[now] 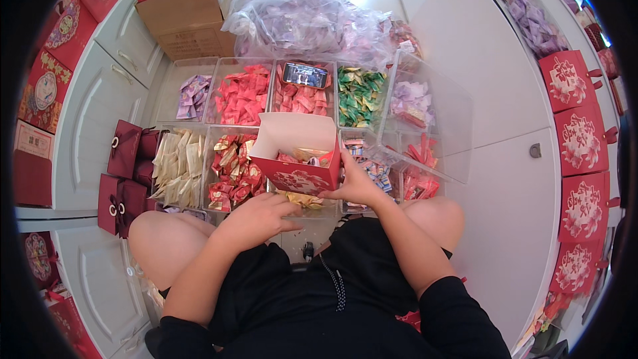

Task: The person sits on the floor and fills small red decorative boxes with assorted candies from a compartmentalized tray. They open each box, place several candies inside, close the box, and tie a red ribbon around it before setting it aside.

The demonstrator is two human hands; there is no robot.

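My right hand (361,182) grips the right side of an open red gift box (301,174), tilted above the clear plastic bins. White lining shows inside its raised lid (296,127), and several wrapped sweets (304,154) lie in it. My left hand (264,217) hovers just below and left of the box, fingers apart, with nothing visible in it. Beneath that hand and the box, gold-wrapped sweets (304,199) fill a partly hidden bin. Red-and-gold wrapped sweets (237,172) lie left of the box; small striped packets (374,174) lie to its right.
A smartphone (305,75) with a lit screen rests on pink packets in the back row. Behind the bins are a clear bag of purple packets (309,20) and a cardboard box (187,25). A clear lid (431,114) leans over the right bins. Maroon boxes (117,204) stand left.
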